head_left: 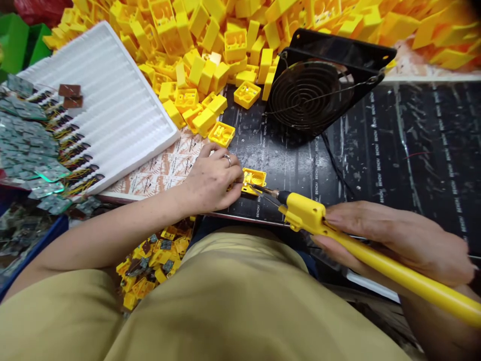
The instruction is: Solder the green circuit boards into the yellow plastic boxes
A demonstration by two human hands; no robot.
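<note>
Black bench (428, 165) bore a fan (308, 98); yellow cases (206, 70) lay heaped beyond, white tray (116, 95) leftward. Left hand (216, 178): fingers pinched an open case (257, 177). Right hand (406, 240): fingers gripped a soldering iron (306, 210).

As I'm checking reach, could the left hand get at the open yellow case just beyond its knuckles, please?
Probably yes: nothing visible separates the left hand from that yellow case, though the hand is at a second case.

My L hand (216, 175) has fingertips on the left end of a sm. yellow case (258, 176) on the blk bench (394, 165); my R hand (398, 240) grips a yellow soldering tool (306, 213), tip at the case. Blk fan (311, 90) beyond, nr a big yellow pile (203, 70); white tray (112, 85) w/ wired boards (28, 130) to my L.
</note>
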